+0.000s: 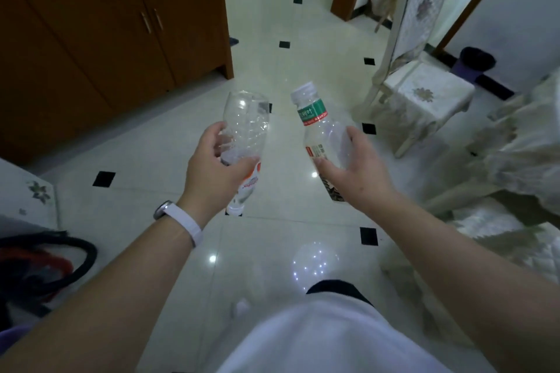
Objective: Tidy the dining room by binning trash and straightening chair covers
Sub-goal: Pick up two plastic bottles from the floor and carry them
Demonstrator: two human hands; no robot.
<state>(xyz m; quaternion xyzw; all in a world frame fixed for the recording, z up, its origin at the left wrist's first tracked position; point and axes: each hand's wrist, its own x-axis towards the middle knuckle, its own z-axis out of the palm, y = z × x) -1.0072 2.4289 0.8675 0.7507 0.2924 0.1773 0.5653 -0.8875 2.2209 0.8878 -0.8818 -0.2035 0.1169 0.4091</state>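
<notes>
Glossy white floor tiles (pixel 303 39) spread toward a covered chair (pixel 421 39) and dark bin (pixel 477 59). The left hand (pixel 212 166) grips an inverted clear bottle (pixel 245 127); the right hand (pixel 357 166) clasps a green-labelled bottle (pixel 318 124), cap up.

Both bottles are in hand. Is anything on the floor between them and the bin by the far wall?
The chair partly stands in the way: the bin sits just behind its seat against the wall. The tiled floor ahead looks bare, so the left hand and right hand can likely carry the bottles past the chair's near side.
</notes>
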